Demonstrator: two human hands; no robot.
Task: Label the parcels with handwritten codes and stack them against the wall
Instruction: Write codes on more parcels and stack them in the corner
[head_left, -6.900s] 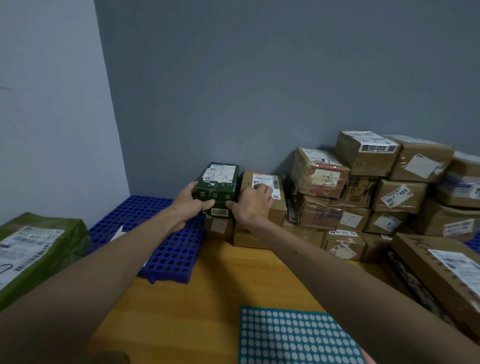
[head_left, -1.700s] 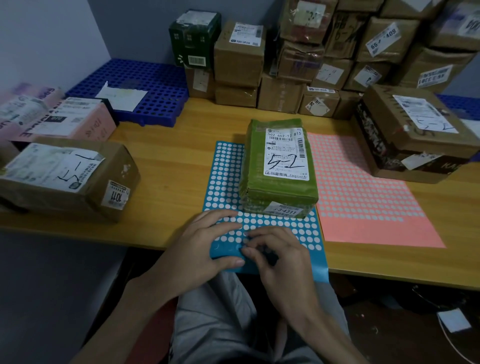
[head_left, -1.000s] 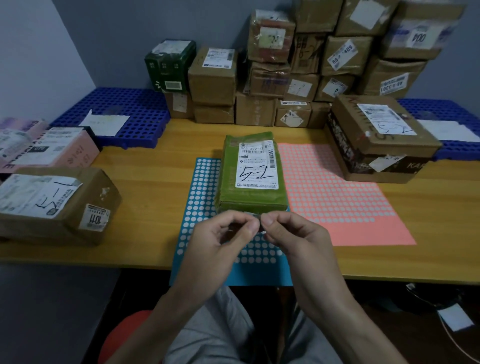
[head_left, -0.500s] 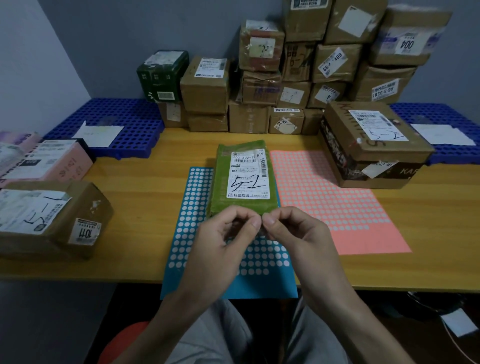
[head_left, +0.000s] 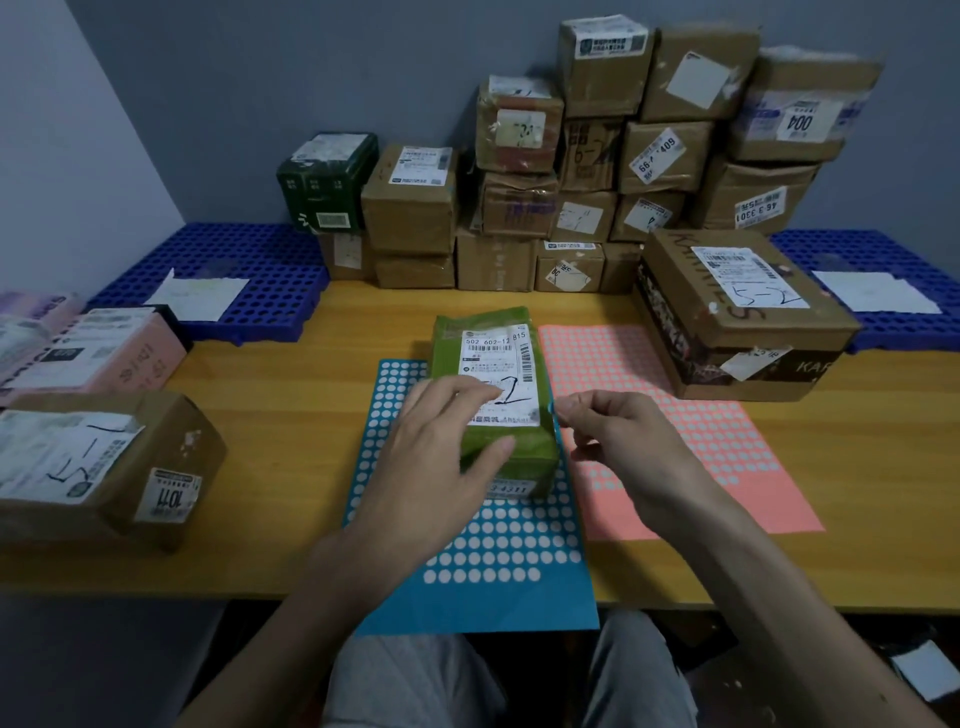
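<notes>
**Parcel sorting room**

I read this as a parcel sorting room: beyond the fingers, labelled boxes pile against the wall, blue pallets either side, sticker sheets under the fingers on a wooden desk.

Under the left hand is a green parcel; its white label carries black print, barcodes and black handwriting. A blue speck shows in the pinch of the right hand. Beneath both hands spreads a blue sheet dotted with white circles. Right of the pinch is a pink sheet with pale dots. Beyond the grip are brown cartons, one dark green box and blue perforated pallets.
</notes>
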